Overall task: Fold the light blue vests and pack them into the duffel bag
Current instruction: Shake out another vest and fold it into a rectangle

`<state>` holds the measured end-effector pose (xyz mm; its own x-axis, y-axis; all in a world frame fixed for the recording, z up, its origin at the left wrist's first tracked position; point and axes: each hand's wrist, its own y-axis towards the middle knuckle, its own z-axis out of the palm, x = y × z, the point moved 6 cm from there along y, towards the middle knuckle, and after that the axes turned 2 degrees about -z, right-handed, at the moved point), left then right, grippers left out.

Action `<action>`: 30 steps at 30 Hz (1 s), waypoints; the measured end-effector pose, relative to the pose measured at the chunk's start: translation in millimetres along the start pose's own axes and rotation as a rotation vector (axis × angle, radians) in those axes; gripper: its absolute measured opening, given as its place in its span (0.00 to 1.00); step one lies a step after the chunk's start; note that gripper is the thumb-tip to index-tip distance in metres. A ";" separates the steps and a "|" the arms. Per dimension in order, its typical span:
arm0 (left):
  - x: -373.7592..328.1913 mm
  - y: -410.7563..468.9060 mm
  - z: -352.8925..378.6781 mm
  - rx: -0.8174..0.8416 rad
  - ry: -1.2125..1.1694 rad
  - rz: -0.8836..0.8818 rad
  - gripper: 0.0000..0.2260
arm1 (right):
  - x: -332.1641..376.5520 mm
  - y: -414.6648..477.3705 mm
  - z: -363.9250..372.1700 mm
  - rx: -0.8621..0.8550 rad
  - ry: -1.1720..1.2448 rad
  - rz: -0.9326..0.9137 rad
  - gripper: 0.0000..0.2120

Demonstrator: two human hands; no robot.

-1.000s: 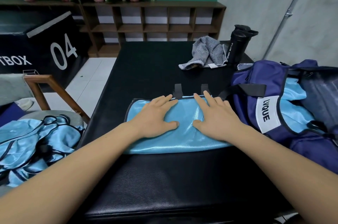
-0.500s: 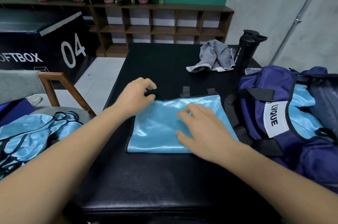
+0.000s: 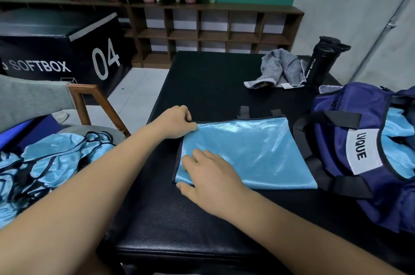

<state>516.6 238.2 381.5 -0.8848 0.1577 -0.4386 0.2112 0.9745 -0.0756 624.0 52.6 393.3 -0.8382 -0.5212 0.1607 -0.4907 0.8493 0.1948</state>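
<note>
I see the vest (image 3: 258, 153) folded into a glossy light blue rectangle with black trim, just left of the bag (image 3: 332, 104). My left hand (image 3: 174, 120) pinches its far corner away from the bag, and my right hand (image 3: 211, 176) lies flat, fingers straight, on the near one. Both rest on a black padded table (image 3: 202, 86), with a wooden shelf (image 3: 213, 25) beyond.

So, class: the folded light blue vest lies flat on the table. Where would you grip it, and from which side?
Probably its left edge, by both corners, coming from the left. The folded vest is limp and flat, so a central pinch would let it sag open; the duffel bag crowds its right side. The left hand pinches the far-left corner.
</note>
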 end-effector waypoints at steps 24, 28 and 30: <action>14.2 -38.1 -30.3 0.310 0.024 -0.223 0.13 | 36.8 8.1 -17.8 -0.080 0.184 0.018 0.09; 11.0 -40.8 -27.3 0.313 0.058 -0.239 0.13 | 37.9 4.0 -13.0 -0.048 0.240 0.049 0.09; 6.3 -46.8 -29.5 0.317 0.039 -0.244 0.13 | 37.0 3.6 -11.7 -0.051 0.280 0.070 0.10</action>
<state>488.9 198.3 408.7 -0.9385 -0.0602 -0.3401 0.1057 0.8874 -0.4488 594.1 35.4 411.3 -0.7679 -0.4707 0.4346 -0.4155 0.8822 0.2214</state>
